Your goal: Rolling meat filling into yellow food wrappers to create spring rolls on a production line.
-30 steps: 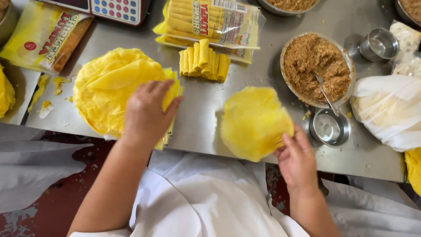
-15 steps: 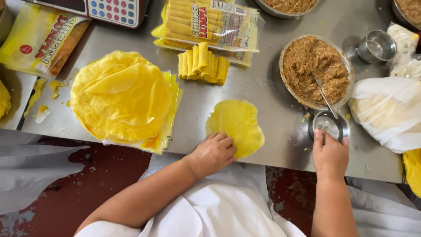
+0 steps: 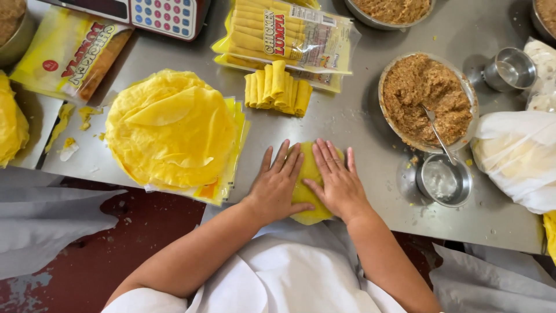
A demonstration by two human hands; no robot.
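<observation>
Grey steel worktop (image 3: 359,124) carries all. Big stack of round yellow wrappers (image 3: 171,130) lies at left on clear plastic. Round metal bowl of brown minced filling (image 3: 425,101) w/ spoon sits at right, small steel cup of pale paste (image 3: 445,181) just below it. Pile of rolled yellow wraps (image 3: 278,88) lies centre, in front of a sealed pack. Left hand (image 3: 278,184) & right hand (image 3: 337,181) lie open, fingers spread, palms flat on a single yellow wrapper (image 3: 308,174) at the near worktop edge; nothing gripped.
</observation>
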